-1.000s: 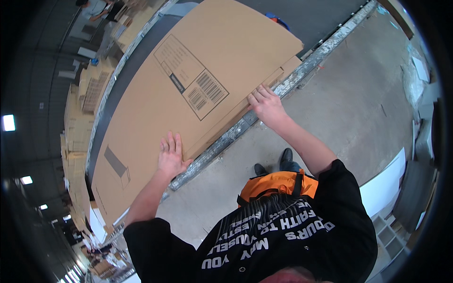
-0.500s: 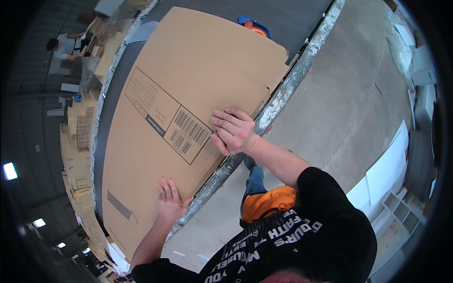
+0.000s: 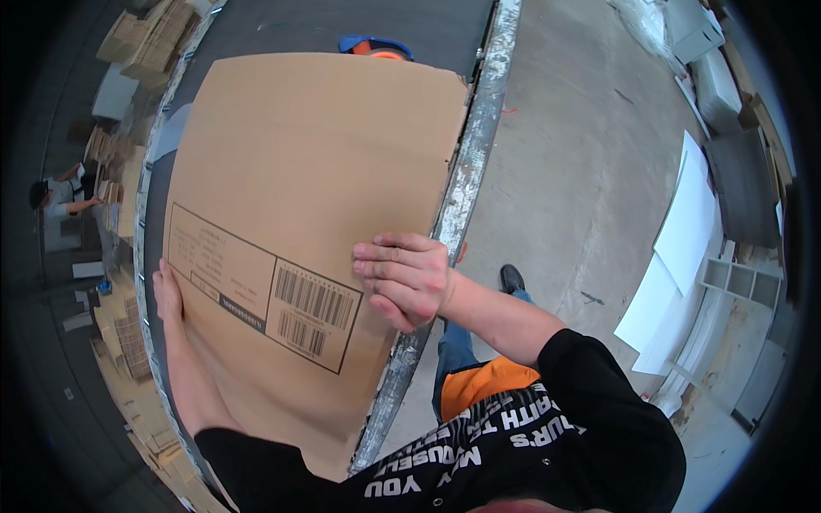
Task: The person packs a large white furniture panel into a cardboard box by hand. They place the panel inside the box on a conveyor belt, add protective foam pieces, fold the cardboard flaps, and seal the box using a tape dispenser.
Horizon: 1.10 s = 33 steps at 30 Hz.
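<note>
A large flat cardboard box [image 3: 316,154] with a printed label and barcodes lies on a dark belt surface. My right hand [image 3: 406,280] rests on its top near the right edge, fingers stretched out and close together. At the box's left edge is my left hand [image 3: 168,291], its fingers hooked over the side and partly hidden. Just beyond the far edge sits a blue and orange tool [image 3: 376,46], perhaps a tape dispenser, half covered by the box.
A worn metal rail [image 3: 466,184] runs along the belt's right side, with concrete floor [image 3: 573,171] beyond. White panels [image 3: 676,265] and a divided tray [image 3: 740,280] lie at the right. Stacked cardboard [image 3: 128,333] lines the left, where another person [image 3: 62,195] stands.
My left hand has gone from the near right part of the box to its left edge. My right hand stays on top by the right edge. The view has turned and shifted.
</note>
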{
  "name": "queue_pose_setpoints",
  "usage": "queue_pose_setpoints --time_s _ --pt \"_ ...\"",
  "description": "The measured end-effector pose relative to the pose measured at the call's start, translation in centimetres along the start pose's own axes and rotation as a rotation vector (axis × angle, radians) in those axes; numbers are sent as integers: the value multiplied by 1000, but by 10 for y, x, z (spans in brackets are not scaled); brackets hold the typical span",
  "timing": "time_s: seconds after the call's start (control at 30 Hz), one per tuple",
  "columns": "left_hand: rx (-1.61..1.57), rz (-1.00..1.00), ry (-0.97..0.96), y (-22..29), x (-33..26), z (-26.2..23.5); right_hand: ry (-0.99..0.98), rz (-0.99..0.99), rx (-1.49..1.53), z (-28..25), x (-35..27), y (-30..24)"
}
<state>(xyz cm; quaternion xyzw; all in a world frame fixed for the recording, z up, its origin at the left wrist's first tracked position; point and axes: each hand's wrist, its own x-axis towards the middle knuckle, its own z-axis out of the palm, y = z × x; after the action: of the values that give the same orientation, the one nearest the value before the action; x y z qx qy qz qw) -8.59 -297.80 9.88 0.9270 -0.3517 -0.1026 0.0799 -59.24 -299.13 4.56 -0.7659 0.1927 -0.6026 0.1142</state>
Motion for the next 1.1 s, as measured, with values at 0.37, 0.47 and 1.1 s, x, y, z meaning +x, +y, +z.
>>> queue_pose_setpoints --time_s 0.37,0.47,1.1 --pt "169 658 -101 137 -238 14 -6 39 18 -17 -2 4" --pt "161 929 -195 202 -340 61 -31 68 19 -23 4 6" --pt "126 783 -76 212 -352 74 -232 1258 305 -140 103 293"
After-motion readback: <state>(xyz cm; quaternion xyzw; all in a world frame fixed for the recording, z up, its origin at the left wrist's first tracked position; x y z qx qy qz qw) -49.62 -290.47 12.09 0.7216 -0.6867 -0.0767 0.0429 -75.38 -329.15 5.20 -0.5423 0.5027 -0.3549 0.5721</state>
